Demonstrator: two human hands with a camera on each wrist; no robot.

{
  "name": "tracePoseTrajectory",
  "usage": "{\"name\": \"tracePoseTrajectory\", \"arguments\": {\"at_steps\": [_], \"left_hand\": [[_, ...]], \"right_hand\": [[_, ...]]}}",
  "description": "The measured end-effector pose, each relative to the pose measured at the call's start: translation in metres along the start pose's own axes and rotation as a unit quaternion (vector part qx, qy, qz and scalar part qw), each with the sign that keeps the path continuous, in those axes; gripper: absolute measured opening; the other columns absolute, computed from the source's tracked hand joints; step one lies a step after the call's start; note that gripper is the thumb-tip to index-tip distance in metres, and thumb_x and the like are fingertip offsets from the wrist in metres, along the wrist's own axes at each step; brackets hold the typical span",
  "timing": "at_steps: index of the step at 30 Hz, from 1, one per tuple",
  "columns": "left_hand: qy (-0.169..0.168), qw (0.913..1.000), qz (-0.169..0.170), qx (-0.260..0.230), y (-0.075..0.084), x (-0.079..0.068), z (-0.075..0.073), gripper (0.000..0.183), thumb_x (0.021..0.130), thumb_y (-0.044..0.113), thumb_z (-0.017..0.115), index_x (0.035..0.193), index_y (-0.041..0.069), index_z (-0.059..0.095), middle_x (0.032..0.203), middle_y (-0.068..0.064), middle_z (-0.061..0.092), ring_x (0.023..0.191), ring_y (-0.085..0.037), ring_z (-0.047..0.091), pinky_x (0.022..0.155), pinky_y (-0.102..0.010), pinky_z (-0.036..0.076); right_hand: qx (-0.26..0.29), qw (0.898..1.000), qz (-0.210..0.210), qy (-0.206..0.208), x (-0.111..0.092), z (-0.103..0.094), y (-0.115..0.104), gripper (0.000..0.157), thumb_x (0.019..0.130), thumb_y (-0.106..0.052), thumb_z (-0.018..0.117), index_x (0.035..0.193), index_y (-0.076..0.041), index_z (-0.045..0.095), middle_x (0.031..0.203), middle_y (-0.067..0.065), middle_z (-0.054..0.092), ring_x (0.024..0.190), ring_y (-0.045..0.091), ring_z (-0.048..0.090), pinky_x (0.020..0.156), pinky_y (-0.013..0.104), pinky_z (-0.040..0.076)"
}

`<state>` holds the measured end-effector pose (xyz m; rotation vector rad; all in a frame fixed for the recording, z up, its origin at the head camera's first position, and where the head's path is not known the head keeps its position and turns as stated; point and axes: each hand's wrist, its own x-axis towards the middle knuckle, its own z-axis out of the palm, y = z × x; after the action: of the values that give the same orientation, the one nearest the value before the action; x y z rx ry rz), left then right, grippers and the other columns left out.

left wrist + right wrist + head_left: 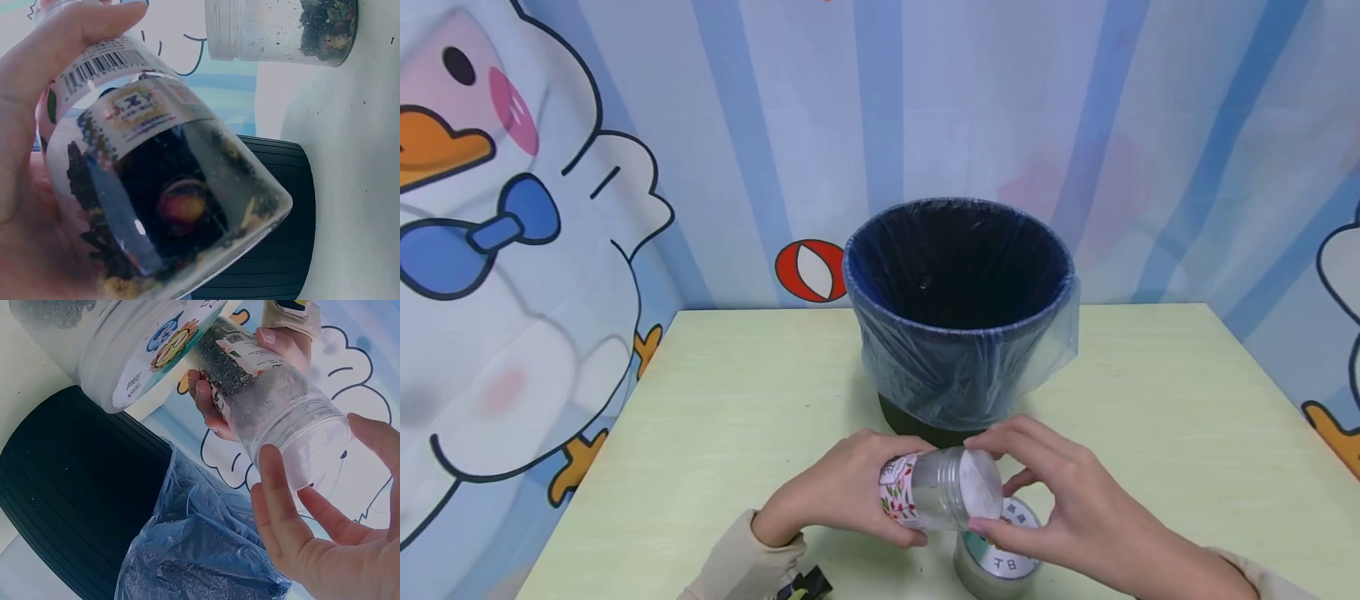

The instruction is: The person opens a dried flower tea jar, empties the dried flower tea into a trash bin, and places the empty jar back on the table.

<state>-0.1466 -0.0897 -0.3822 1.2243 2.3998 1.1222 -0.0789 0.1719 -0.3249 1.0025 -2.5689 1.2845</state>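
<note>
My left hand grips a clear plastic jar by its pink floral label, holding it on its side. Dried flower tea shows through the jar wall in the left wrist view. The jar's pale, whitish mouth end points to the right. Around that end curl the fingers and thumb of my right hand, fingertips right at the ridged rim. In the right wrist view the right hand spans the same end from both sides. Just below stands a second jar with a printed disc on top.
A dark bin lined with a translucent blue bag stands on the pale table just beyond my hands. Dried bits lie in the bottom of the second jar. Behind the table hangs a cartoon-printed cloth.
</note>
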Motion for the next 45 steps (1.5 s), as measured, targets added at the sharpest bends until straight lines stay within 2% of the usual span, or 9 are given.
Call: {"name": "tracePoseTrajectory", "arguments": {"at_steps": [6,14,22,28,31,37,39,43,45], "left_hand": [[-0.001,1.0000,-0.002,0.006,0.001,0.000,0.000,0.063,0.067,0.034,0.091,0.123,0.021,0.065,0.102,0.012,0.067,0.084,-0.002,0.060,0.072,-0.020,0.051],[0.015,0.9997,0.005,0.016,0.002,0.000,-0.001,0.064,0.065,0.034,0.092,0.123,0.024,0.065,0.100,0.014,0.066,0.082,-0.002,0.060,0.070,-0.020,0.051],[0.017,0.9998,-0.002,0.012,0.004,0.001,-0.005,0.065,0.065,0.034,0.092,0.124,0.024,0.065,0.102,0.014,0.066,0.085,-0.003,0.060,0.072,-0.022,0.052],[0.019,0.9997,0.007,0.013,0.003,0.004,-0.003,0.065,0.064,0.034,0.092,0.122,0.024,0.066,0.100,0.015,0.066,0.082,-0.002,0.060,0.070,-0.020,0.051],[0.018,0.9996,0.013,0.015,0.003,0.005,-0.002,0.064,0.064,0.034,0.092,0.122,0.024,0.066,0.099,0.015,0.066,0.081,-0.001,0.060,0.069,-0.020,0.051],[0.012,0.9997,0.022,0.007,0.003,0.008,-0.001,0.064,0.064,0.034,0.092,0.122,0.023,0.066,0.098,0.015,0.066,0.080,-0.001,0.060,0.068,-0.019,0.051],[0.009,0.9996,0.025,0.005,0.003,0.009,-0.001,0.064,0.065,0.033,0.092,0.122,0.023,0.066,0.098,0.015,0.066,0.080,-0.001,0.060,0.068,-0.019,0.052],[0.008,0.9995,0.030,0.001,0.004,0.012,-0.002,0.064,0.065,0.033,0.092,0.123,0.023,0.065,0.100,0.015,0.066,0.082,-0.001,0.060,0.069,-0.019,0.052],[0.008,0.9995,0.030,-0.003,0.004,0.013,-0.002,0.064,0.066,0.033,0.091,0.123,0.023,0.065,0.100,0.015,0.066,0.082,-0.001,0.061,0.070,-0.020,0.052]], "right_hand": [[0.002,0.999,-0.033,-0.004,-0.002,-0.001,0.001,0.051,0.082,-0.026,0.084,0.126,-0.023,0.060,0.118,-0.007,0.058,0.099,0.012,0.060,0.068,0.028,0.058],[-0.021,0.995,-0.096,0.002,-0.001,-0.002,0.005,0.056,0.080,-0.021,0.086,0.129,-0.019,0.059,0.122,-0.002,0.057,0.102,0.015,0.059,0.071,0.026,0.057],[-0.050,0.990,-0.131,0.001,0.001,-0.004,0.004,0.060,0.079,-0.017,0.086,0.132,-0.017,0.058,0.129,0.001,0.055,0.106,0.016,0.058,0.084,0.020,0.053],[-0.075,0.989,-0.128,-0.017,-0.001,-0.008,0.003,0.060,0.081,-0.017,0.084,0.134,-0.021,0.056,0.135,0.003,0.050,0.115,0.020,0.054,0.087,0.024,0.053],[-0.081,0.987,-0.133,-0.022,-0.002,-0.009,0.004,0.055,0.085,-0.021,0.081,0.134,-0.022,0.056,0.137,0.003,0.048,0.117,0.022,0.053,0.088,0.024,0.053],[-0.070,0.986,-0.148,-0.027,-0.004,-0.009,0.005,0.062,0.081,-0.014,0.085,0.135,-0.020,0.055,0.139,0.005,0.046,0.120,0.022,0.051,0.091,0.021,0.050],[-0.068,0.985,-0.155,-0.025,-0.005,-0.010,0.004,0.062,0.081,-0.017,0.085,0.135,-0.018,0.055,0.139,0.007,0.046,0.119,0.022,0.052,0.091,0.023,0.051],[-0.058,0.990,-0.124,-0.025,-0.007,-0.012,0.001,0.056,0.086,-0.027,0.080,0.135,-0.021,0.054,0.141,0.003,0.045,0.120,0.019,0.052,0.091,0.027,0.052],[-0.068,0.991,-0.115,-0.012,-0.008,-0.012,0.000,0.054,0.088,-0.028,0.078,0.135,-0.021,0.054,0.141,0.002,0.046,0.121,0.018,0.051,0.092,0.027,0.052]]}}
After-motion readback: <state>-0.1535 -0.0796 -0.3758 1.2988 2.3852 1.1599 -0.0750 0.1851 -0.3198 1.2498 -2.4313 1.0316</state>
